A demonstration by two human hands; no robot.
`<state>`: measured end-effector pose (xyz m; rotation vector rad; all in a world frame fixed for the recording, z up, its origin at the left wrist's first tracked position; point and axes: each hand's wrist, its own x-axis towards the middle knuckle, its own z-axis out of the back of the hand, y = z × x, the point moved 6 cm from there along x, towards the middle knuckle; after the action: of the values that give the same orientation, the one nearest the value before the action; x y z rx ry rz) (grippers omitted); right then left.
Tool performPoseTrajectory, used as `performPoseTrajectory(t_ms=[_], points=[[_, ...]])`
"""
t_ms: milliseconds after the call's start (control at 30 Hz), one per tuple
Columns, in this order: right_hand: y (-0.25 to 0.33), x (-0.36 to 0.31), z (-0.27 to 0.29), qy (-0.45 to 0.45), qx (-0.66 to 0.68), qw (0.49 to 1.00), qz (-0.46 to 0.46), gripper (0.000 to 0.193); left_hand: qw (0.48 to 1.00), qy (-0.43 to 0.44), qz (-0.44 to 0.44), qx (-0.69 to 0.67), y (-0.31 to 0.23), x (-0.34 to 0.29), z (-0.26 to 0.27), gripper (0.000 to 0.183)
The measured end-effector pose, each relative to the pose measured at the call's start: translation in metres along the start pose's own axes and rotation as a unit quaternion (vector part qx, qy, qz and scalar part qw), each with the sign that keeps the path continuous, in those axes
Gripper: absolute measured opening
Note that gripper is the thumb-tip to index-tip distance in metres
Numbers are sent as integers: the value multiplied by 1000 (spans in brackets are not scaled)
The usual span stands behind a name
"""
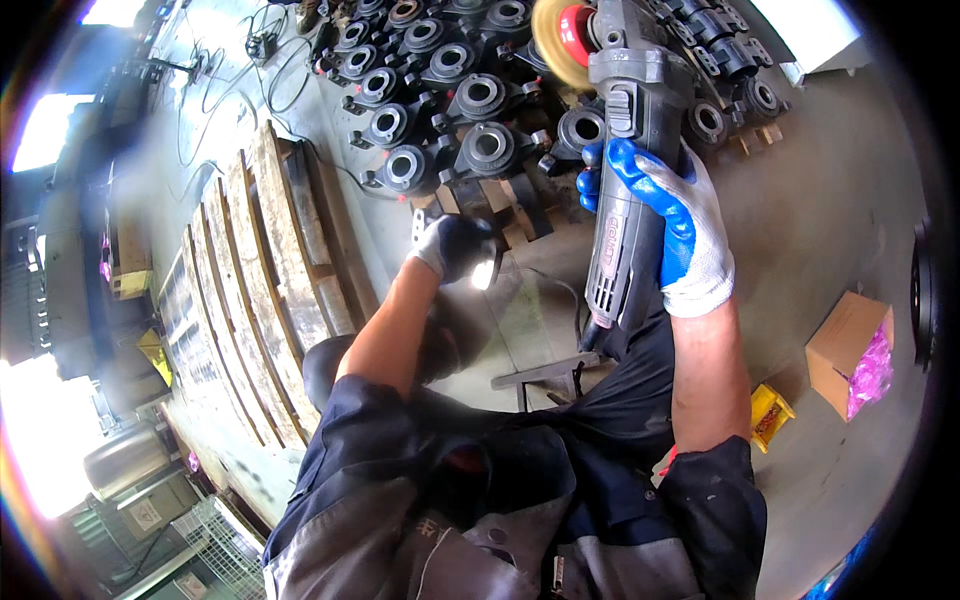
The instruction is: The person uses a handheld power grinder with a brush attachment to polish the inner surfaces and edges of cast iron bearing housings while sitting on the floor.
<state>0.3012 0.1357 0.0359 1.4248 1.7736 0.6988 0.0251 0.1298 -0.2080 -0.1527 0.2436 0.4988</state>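
Observation:
My right hand, in a white and blue glove, is wrapped round the grey body of an angle grinder. The grinder stands nearly upright in view, its tan disc with a red centre at the top and blurred at the rim. My left hand, in a glove that looks white at the wrist and dark over the fingers, is closed low over the floor near the front of the parts. A bright, shiny patch shows at its fingertips; what it holds is hidden. Black ring-shaped metal castings with side arms lie in rows just beyond it.
A wooden pallet lies to the left, with cables on the floor behind it. On the right are a cardboard box with pink plastic and a yellow packet. A low metal stand sits between my legs.

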Motion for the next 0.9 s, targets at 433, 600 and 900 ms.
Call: performPoseTrajectory(t_ms=[433,600,900], points=[[-4,2,3,-24,0,1000,7,45,968,187,150,-67,36,-11,19,113],[-11,3,3,-29,-39,999,-10,48,957,225,144,-112,36,4,26,115],[-9,0,-2,-43,-25,999,-15,44,940,216,254,-68,53,-21,16,123]])
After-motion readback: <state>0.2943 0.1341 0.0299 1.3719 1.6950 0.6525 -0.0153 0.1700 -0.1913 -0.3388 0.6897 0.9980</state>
